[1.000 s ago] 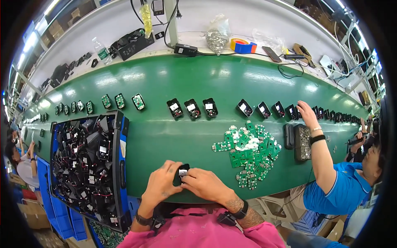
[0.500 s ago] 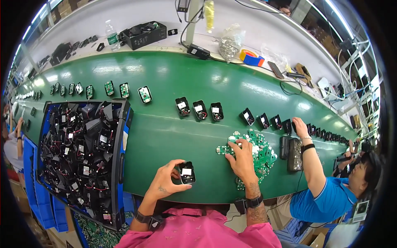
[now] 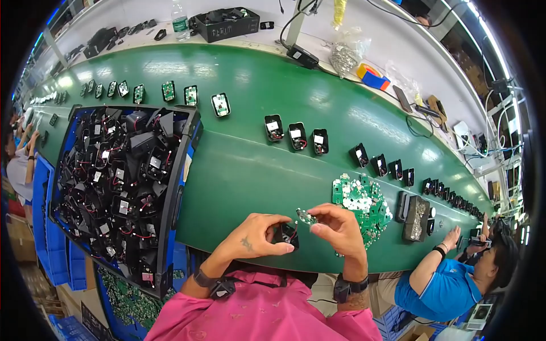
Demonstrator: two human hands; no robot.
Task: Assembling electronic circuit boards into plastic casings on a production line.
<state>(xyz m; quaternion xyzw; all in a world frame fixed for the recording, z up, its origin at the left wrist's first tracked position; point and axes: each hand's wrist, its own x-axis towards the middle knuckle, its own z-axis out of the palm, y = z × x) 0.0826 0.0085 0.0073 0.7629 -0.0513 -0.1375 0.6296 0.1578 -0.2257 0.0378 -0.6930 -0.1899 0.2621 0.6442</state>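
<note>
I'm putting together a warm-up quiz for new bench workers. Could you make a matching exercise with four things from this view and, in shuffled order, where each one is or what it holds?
Things
1. Wearer's left hand
2. Wearer's right hand
3. Clear bottle
4. Large tray

Places and states
A. On the pale shelf, beside a black box
B. Holding a green circuit board
C. Left of the wearer's hands, heaped with many black parts
D. Holding a black casing

Right pairs: 1-D, 2-B, 3-A, 4-C
</note>
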